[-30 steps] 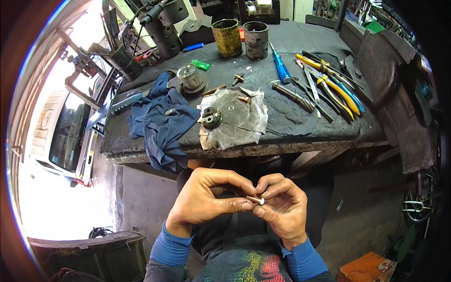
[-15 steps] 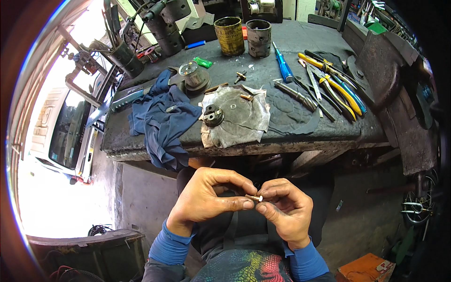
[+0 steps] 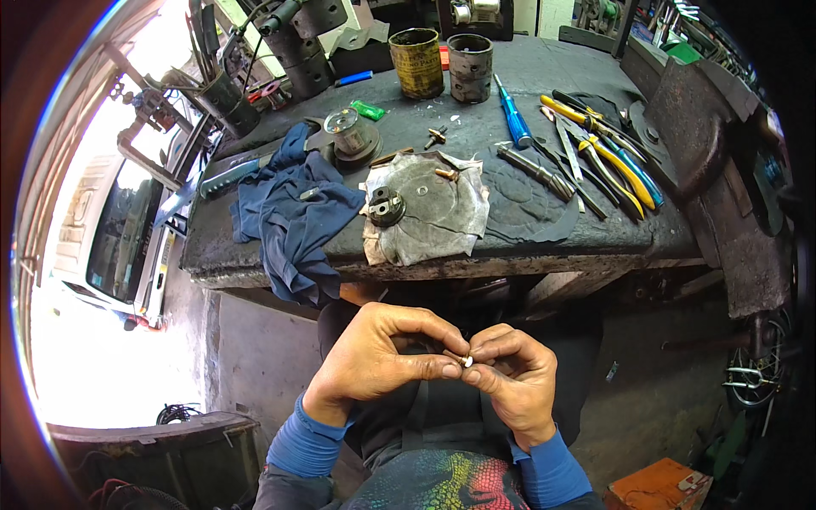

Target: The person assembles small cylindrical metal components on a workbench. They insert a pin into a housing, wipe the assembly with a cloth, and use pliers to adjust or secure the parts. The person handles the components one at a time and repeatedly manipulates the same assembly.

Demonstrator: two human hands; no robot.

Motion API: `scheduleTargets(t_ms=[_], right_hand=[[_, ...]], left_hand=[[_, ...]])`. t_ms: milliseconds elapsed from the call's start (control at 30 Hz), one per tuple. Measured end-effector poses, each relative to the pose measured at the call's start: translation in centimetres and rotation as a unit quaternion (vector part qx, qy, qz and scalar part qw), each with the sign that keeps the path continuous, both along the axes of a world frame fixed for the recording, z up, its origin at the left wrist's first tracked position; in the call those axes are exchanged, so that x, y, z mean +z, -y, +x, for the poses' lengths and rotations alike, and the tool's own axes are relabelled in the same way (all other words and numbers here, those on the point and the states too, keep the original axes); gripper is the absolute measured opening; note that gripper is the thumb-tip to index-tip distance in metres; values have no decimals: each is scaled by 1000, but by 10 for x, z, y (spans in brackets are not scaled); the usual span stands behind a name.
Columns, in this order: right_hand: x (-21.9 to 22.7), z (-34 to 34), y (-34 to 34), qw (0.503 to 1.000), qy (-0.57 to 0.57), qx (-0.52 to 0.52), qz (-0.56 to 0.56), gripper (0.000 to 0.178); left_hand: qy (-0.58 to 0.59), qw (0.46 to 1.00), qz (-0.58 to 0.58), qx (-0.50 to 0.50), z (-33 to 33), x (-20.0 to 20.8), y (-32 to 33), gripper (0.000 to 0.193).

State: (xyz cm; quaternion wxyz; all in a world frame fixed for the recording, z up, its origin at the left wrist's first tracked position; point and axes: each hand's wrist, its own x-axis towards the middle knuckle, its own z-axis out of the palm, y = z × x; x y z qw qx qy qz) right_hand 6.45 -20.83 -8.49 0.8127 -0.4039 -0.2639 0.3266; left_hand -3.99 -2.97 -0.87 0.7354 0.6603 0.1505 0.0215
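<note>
Left hand (image 3: 382, 353) and right hand (image 3: 518, 387) pinch a small metal piece (image 3: 467, 361), fingertips nearly closed; black can (image 3: 228, 106) holds long tools (image 3: 206, 47); contents of yellow can (image 3: 417, 70) and grey can (image 3: 470, 72) indiscernible.

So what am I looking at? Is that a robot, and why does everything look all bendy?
No robot here! Those are a person's own bare hands. The camera is worn on the person's head and looks down. Its very wide lens makes straight edges look curved.

The left hand pinches a small metal piece with a white end. The fingertips of the right hand are at that end, but it's hard to see whether they grip it too.

On the dark workbench lie a blue rag, a pale, dirty cloth with a round black part on it, a blue screwdriver and yellow-handled pliers. A yellowish can stands towards the back.
</note>
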Motion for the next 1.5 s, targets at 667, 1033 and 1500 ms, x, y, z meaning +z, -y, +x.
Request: scheduleTargets(t_ms=[667,1033,1500], right_hand=[[-1,0,2,999,53,5,8,22],[5,1,0,999,-7,18,27,28],[0,1,6,994,61,-38,-88,31]], left_hand=[[3,999,15,-31,-3,2,-3,28],[-10,997,-37,-68,0,-4,-7,31],[-29,998,-41,22,10,-14,2,26]])
